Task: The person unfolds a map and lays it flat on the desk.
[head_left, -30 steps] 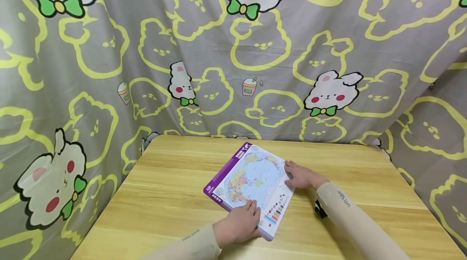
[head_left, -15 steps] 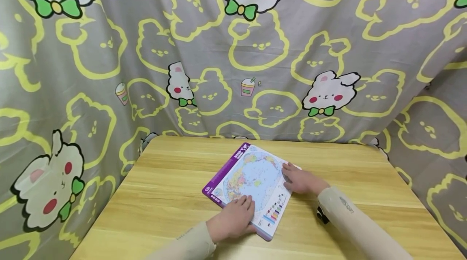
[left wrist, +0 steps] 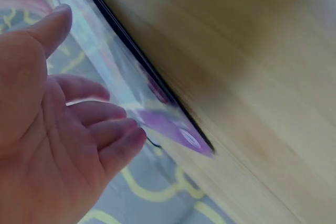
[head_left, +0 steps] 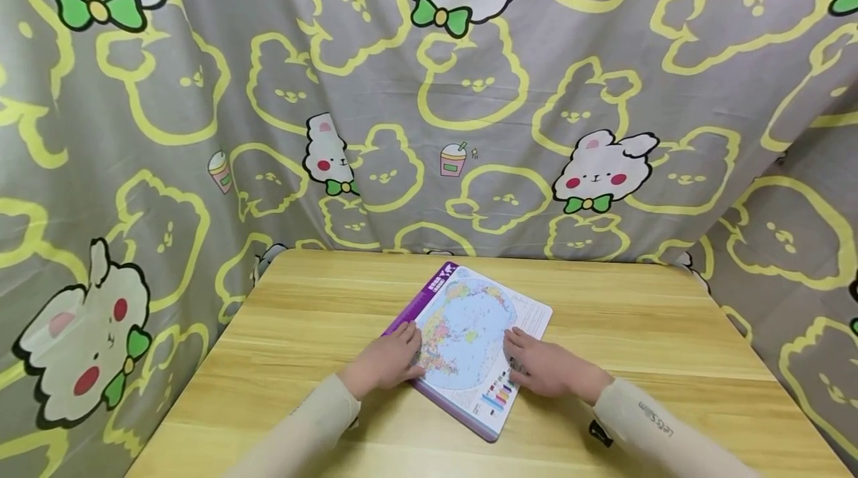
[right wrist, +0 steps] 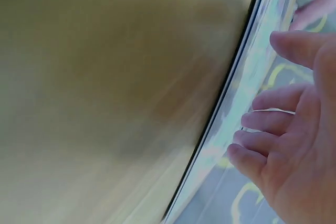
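A flat, rectangular world map board (head_left: 469, 336) with a purple strip along its left side lies at a slant on the table. My left hand (head_left: 389, 359) is at its left edge, fingers extended over the purple strip and the map's border. On the opposite side, my right hand (head_left: 546, 366) reaches over the right edge with fingertips at the printed map. In the left wrist view the loosely bent fingers (left wrist: 118, 140) are close to the glossy face of the board. The right wrist view has the right fingers (right wrist: 268, 121) near the same face, thumb apart.
The wooden table (head_left: 302, 299) extends around the board on all sides. Behind it and to both sides hangs a grey curtain (head_left: 482, 91) with yellow outlines and white rabbits. A small black object (head_left: 599, 433) shows below the right sleeve.
My left hand has moved from the front part of the board up and left to its left edge. My right hand has slid toward me along the right side. The board stays about in place.
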Tool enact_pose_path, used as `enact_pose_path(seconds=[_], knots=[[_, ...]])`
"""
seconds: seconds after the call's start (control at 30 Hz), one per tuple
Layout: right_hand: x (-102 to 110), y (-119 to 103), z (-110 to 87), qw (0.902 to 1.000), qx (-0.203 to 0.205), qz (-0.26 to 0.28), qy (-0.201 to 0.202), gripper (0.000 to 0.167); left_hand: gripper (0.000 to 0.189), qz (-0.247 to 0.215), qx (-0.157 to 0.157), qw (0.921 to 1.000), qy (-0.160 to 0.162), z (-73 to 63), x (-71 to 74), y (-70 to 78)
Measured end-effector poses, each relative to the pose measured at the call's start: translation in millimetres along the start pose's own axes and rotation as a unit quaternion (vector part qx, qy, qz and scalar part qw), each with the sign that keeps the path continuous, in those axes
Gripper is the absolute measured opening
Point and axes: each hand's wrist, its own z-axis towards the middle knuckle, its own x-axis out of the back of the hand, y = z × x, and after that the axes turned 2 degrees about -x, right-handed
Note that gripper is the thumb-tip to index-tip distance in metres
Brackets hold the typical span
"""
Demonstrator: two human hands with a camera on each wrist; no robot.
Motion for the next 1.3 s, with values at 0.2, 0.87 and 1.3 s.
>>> enact_pose_path(seconds=[0.2, 0.87, 1.3], knots=[[-3, -26, -8.0, 0.9989, 0.045, -0.011, -0.009, 0.059, 0.069, -0.044, 0.005, 0.9990, -0.006, 1.5, 0.0, -18.7], [-19, -65, -13.7, 0.9913, 0.120, -0.051, -0.011, 0.068, 0.091, -0.104, 0.017, 0.9925, -0.062, 3.6, -5.4, -34.7], [-26, -66, -13.6, 0.9879, 0.132, -0.080, 0.009, 0.068, 0.099, -0.091, 0.017, 0.9926, -0.078, 4.4, -5.1, -32.8]])
